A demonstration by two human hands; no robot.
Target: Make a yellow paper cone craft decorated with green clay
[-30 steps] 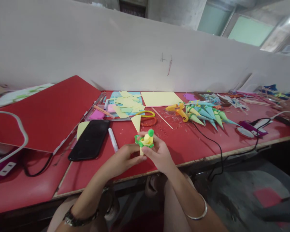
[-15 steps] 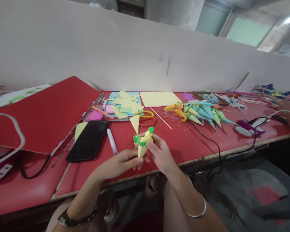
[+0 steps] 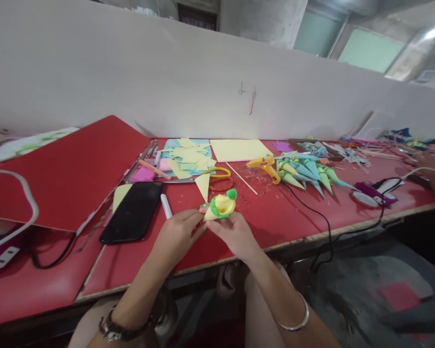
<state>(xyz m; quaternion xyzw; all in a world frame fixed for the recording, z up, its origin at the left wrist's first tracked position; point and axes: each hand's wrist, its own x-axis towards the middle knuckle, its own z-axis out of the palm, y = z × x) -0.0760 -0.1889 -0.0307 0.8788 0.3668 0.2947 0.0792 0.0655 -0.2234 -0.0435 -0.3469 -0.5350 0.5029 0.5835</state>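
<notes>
A small yellow paper cone with green trim, a yellow filling and a green pompom is held between my hands above the red table. My left hand grips its pointed end from the left. My right hand holds its underside from the right, thumb near the trim. A flat yellow paper piece lies just behind the cone, beside scissors with yellow and red handles. Left of my left hand are a white marker and a black phone.
Paper scraps and a yellow sheet lie at the back. An orange glue gun sits by finished cones, its black cord trailing over the front edge. Another person's hand is at far right.
The cone has tilted so its opening faces me and its tip points lower left. My left hand has moved up around the tip, now covering the marker's lower end.
</notes>
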